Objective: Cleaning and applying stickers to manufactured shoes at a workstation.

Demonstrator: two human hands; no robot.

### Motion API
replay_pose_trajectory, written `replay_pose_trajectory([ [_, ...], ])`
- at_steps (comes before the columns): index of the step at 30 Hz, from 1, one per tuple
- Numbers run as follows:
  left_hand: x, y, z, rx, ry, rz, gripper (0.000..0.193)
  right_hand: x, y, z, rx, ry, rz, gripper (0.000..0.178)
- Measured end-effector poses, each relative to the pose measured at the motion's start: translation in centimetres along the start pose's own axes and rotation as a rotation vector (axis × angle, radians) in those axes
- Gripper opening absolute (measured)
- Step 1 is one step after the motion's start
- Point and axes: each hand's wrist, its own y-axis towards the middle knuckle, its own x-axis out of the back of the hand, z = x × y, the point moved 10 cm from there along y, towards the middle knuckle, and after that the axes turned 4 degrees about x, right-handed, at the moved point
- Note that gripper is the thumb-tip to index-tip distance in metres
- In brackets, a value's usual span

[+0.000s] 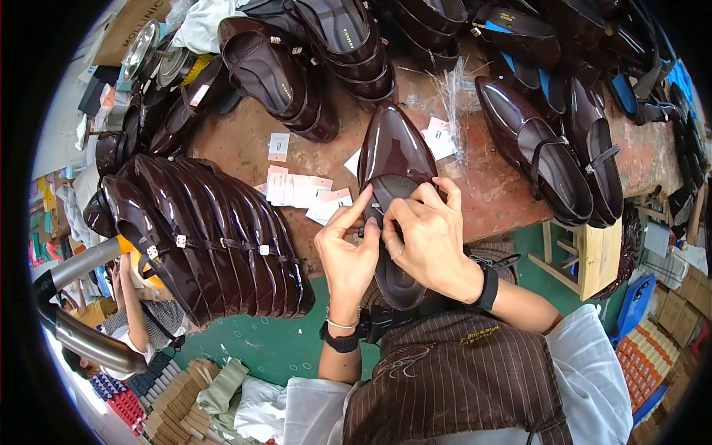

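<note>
A glossy dark burgundy, pointed-toe flat shoe lies in front of me, toe pointing away, its heel end near the table's front edge. Both hands meet over its opening at the strap, where a small shiny buckle shows. My left hand is closed at the strap from the left, its index finger and thumb beside the buckle. From the right, my right hand pinches at the same spot with bent fingers. Most of the strap is hidden beneath the fingers.
A row of matching shoes stands packed together at the left. Stacked shoes line the back, and a pair lies at the right. Paper tags and clear plastic fasteners are scattered on the worn table. Wooden stool below.
</note>
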Motion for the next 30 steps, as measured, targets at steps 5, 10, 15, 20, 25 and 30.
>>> replay_pose_trajectory([
  [5,0.05,0.0,-0.29,-0.051,0.047,-0.028,0.048,-0.09,0.06,-0.06,-0.016,0.001,0.003,0.009],
  [10,0.19,-0.08,-0.39,-0.091,0.071,-0.038,0.048,-0.01,0.16,0.21,-0.015,0.004,-0.01,0.009],
  [15,0.18,-0.04,-0.52,-0.087,0.067,-0.032,0.048,-0.1,0.23,-0.08,-0.058,-0.012,0.003,0.008],
  [20,0.3,-0.09,-0.62,-0.076,0.061,-0.03,0.047,-0.04,0.1,-0.09,-0.024,0.019,0.01,0.008],
  [25,0.05,-0.09,-0.73,-0.047,0.1,0.005,0.048,-0.21,0.34,-0.03,-0.048,0.011,0.02,0.008],
  [30,0.16,-0.05,-0.56,-0.014,0.112,0.009,0.047,-0.12,0.21,-0.35,-0.094,0.0,-0.02,0.008],
])
